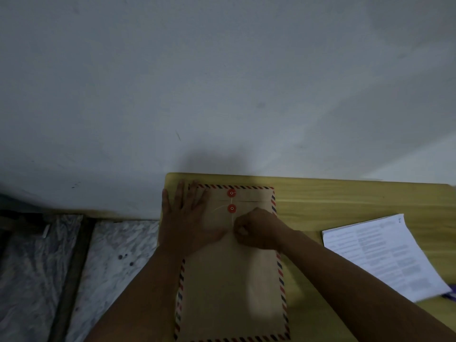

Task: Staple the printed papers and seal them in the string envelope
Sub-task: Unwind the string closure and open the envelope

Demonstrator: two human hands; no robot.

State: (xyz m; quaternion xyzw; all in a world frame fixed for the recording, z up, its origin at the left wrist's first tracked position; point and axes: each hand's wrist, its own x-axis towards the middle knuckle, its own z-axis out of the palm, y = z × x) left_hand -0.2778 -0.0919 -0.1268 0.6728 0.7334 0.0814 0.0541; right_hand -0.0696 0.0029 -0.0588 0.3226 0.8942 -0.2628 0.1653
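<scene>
A brown string envelope (232, 287) with a striped border lies flat on the yellow table (345, 201). The left hand (187, 218) presses its upper left corner, fingers spread flat. The right hand (259, 230) is curled closed, apparently pinching the white string (232, 218) below the two red buttons (231, 200); blur hides the fingertips. Printed papers (385, 255) lie well apart at right, their far corner cut off.

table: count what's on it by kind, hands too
envelope: 1
red string buttons: 2
stack of printed papers: 1
hands, left flat on the envelope, right pinching the string: 2
total: 6
</scene>
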